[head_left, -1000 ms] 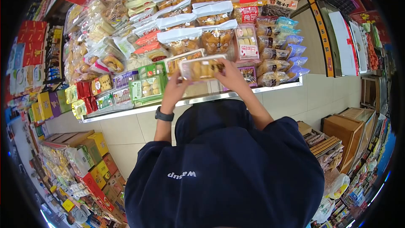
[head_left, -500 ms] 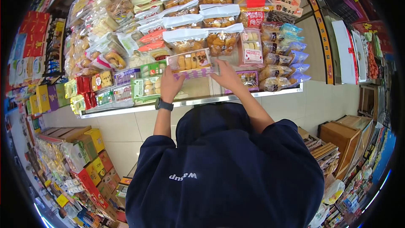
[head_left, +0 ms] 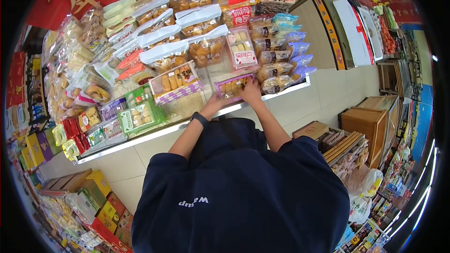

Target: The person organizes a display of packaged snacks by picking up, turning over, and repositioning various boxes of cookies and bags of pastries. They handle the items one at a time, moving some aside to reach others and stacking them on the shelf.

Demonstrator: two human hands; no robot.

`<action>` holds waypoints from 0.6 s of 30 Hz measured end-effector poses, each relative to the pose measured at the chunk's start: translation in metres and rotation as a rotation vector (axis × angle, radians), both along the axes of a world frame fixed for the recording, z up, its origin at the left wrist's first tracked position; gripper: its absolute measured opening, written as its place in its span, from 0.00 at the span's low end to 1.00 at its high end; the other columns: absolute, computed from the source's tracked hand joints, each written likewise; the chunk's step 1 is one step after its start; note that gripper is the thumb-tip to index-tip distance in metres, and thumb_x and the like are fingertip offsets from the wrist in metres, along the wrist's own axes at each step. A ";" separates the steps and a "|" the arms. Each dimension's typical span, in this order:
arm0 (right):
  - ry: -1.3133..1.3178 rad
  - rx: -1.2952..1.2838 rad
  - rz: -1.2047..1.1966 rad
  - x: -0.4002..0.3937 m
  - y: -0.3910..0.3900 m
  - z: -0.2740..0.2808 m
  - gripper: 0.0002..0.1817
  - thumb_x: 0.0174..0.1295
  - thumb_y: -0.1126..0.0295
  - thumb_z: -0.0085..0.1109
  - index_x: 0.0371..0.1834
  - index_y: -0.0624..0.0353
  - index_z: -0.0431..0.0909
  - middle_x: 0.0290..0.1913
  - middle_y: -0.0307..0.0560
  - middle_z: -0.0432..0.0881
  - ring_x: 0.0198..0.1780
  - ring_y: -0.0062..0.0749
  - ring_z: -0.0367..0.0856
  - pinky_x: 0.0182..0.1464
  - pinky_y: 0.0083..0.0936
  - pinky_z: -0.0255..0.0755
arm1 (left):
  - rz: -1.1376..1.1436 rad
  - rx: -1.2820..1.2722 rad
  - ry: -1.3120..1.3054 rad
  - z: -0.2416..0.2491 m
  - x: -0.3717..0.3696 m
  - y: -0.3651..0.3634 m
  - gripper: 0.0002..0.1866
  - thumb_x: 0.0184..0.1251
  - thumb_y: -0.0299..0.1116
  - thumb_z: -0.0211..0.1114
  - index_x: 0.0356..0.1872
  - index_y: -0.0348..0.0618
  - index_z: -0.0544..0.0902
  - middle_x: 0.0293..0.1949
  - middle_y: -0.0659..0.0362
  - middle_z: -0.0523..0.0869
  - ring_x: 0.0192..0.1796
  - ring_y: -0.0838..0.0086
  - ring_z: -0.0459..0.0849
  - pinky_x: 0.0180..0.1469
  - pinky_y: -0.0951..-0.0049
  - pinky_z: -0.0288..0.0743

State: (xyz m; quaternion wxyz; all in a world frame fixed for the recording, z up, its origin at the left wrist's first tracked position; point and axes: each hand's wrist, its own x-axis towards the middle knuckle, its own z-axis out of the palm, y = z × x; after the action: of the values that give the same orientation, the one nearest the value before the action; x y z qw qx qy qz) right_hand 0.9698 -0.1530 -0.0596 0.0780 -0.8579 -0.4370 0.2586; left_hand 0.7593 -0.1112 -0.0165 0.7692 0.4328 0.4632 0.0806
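Both hands are at a purple-edged pack of pastries [head_left: 233, 87] near the front edge of the display counter. My left hand [head_left: 214, 104] grips its left end, while my right hand [head_left: 251, 91] has its fingers closed over the right end. The pack lies slightly tilted, its clear window showing a row of golden pastries. To the left, out of my hands, rests a pack of long pastries [head_left: 176, 79] on top of a purple-striped stack [head_left: 180, 94]. A pink pack of round cakes [head_left: 241, 49] stands just behind the held one.
White-topped bags of baked snacks [head_left: 205, 47] fill the middle of the counter. Bags with blue-purple ends [head_left: 276, 71] lie at the right, green packs [head_left: 137, 118] at the left. A metal edge strip [head_left: 154, 136] runs along the front. Wooden cases [head_left: 363, 122] stand behind on the right.
My hands have left the long-pastry pack, which now lies on the striped stack, and have moved right onto the purple-edged pack. The view has turned, shifting the counter leftward.
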 end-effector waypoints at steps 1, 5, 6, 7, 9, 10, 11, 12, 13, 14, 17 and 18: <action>-0.021 -0.046 -0.010 -0.003 0.004 0.003 0.42 0.54 0.51 0.69 0.70 0.60 0.65 0.63 0.75 0.70 0.62 0.73 0.73 0.65 0.53 0.71 | 0.016 -0.105 -0.010 -0.011 0.006 0.003 0.31 0.68 0.41 0.70 0.67 0.34 0.74 0.60 0.52 0.82 0.58 0.69 0.81 0.62 0.68 0.74; 0.075 -0.060 -0.018 0.000 0.004 0.005 0.42 0.52 0.53 0.70 0.69 0.62 0.68 0.60 0.73 0.73 0.59 0.69 0.77 0.64 0.49 0.73 | 0.052 -0.054 -0.092 -0.008 0.005 0.000 0.29 0.68 0.37 0.69 0.66 0.34 0.74 0.57 0.54 0.85 0.56 0.72 0.83 0.62 0.69 0.74; 0.097 -0.014 -0.001 0.001 0.002 0.009 0.41 0.53 0.53 0.70 0.68 0.62 0.70 0.60 0.72 0.74 0.59 0.67 0.77 0.63 0.47 0.74 | 0.074 -0.002 -0.108 0.005 0.001 -0.002 0.28 0.68 0.37 0.70 0.64 0.33 0.75 0.55 0.54 0.85 0.55 0.71 0.83 0.61 0.69 0.75; 0.120 0.030 0.016 -0.001 -0.003 0.017 0.40 0.53 0.53 0.71 0.67 0.62 0.71 0.59 0.71 0.75 0.58 0.65 0.78 0.63 0.45 0.74 | 0.096 0.050 -0.121 0.023 -0.005 -0.006 0.26 0.68 0.36 0.70 0.62 0.32 0.77 0.54 0.54 0.86 0.54 0.71 0.84 0.60 0.69 0.75; 0.196 0.074 0.032 -0.008 -0.006 0.041 0.39 0.53 0.53 0.72 0.66 0.62 0.73 0.58 0.70 0.76 0.57 0.61 0.79 0.62 0.43 0.75 | 0.106 0.160 -0.095 0.041 -0.019 -0.014 0.25 0.67 0.36 0.71 0.59 0.31 0.78 0.51 0.53 0.87 0.53 0.69 0.84 0.59 0.69 0.75; 0.246 0.074 0.031 -0.013 -0.006 0.060 0.38 0.54 0.53 0.72 0.66 0.62 0.73 0.58 0.70 0.76 0.56 0.59 0.79 0.61 0.42 0.75 | 0.094 0.219 -0.055 0.044 -0.030 -0.017 0.25 0.67 0.37 0.71 0.59 0.30 0.78 0.51 0.52 0.87 0.53 0.68 0.84 0.58 0.68 0.76; 0.296 0.073 0.031 -0.017 -0.007 0.070 0.38 0.54 0.53 0.72 0.66 0.62 0.73 0.57 0.69 0.76 0.55 0.57 0.80 0.60 0.40 0.76 | 0.082 0.277 -0.015 0.050 -0.040 -0.020 0.25 0.68 0.38 0.71 0.58 0.30 0.78 0.50 0.51 0.87 0.53 0.67 0.84 0.58 0.68 0.76; 0.320 0.116 0.106 -0.019 -0.008 0.070 0.37 0.56 0.55 0.72 0.67 0.62 0.73 0.55 0.66 0.77 0.54 0.52 0.80 0.59 0.37 0.75 | 0.077 0.381 0.020 0.071 -0.051 -0.018 0.26 0.67 0.40 0.72 0.57 0.30 0.77 0.49 0.47 0.86 0.52 0.63 0.84 0.56 0.66 0.76; 0.396 0.137 0.132 -0.025 -0.002 0.086 0.36 0.56 0.55 0.72 0.66 0.62 0.73 0.55 0.65 0.78 0.54 0.53 0.81 0.59 0.38 0.76 | 0.110 0.464 0.077 0.088 -0.061 -0.015 0.26 0.66 0.40 0.72 0.57 0.30 0.77 0.49 0.46 0.85 0.52 0.62 0.84 0.55 0.66 0.76; 0.473 0.157 0.158 -0.035 0.007 0.117 0.35 0.56 0.56 0.72 0.64 0.62 0.74 0.55 0.64 0.78 0.54 0.53 0.81 0.58 0.40 0.76 | 0.143 0.547 0.136 0.104 -0.072 -0.013 0.26 0.66 0.40 0.72 0.58 0.30 0.77 0.49 0.46 0.85 0.51 0.60 0.84 0.54 0.65 0.77; 0.601 0.295 0.241 -0.063 0.031 0.127 0.33 0.57 0.58 0.71 0.63 0.62 0.75 0.53 0.63 0.78 0.54 0.54 0.81 0.58 0.41 0.76 | 0.250 0.663 0.317 0.112 -0.109 -0.003 0.28 0.65 0.41 0.72 0.59 0.32 0.77 0.47 0.45 0.84 0.49 0.57 0.84 0.52 0.62 0.77; 0.627 0.357 0.270 -0.073 0.043 0.125 0.32 0.58 0.59 0.71 0.64 0.62 0.75 0.53 0.62 0.78 0.54 0.55 0.80 0.58 0.42 0.75 | 0.290 0.667 0.362 0.114 -0.120 0.008 0.28 0.65 0.42 0.72 0.59 0.32 0.77 0.47 0.45 0.84 0.49 0.56 0.84 0.52 0.61 0.77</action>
State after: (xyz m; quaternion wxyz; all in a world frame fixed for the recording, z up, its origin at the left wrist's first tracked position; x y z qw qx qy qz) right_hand 0.8968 -0.1098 0.0650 0.3213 -0.6449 -0.5391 0.4361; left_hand 0.6395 -0.1037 0.0973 0.4733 0.5960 0.5957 0.2568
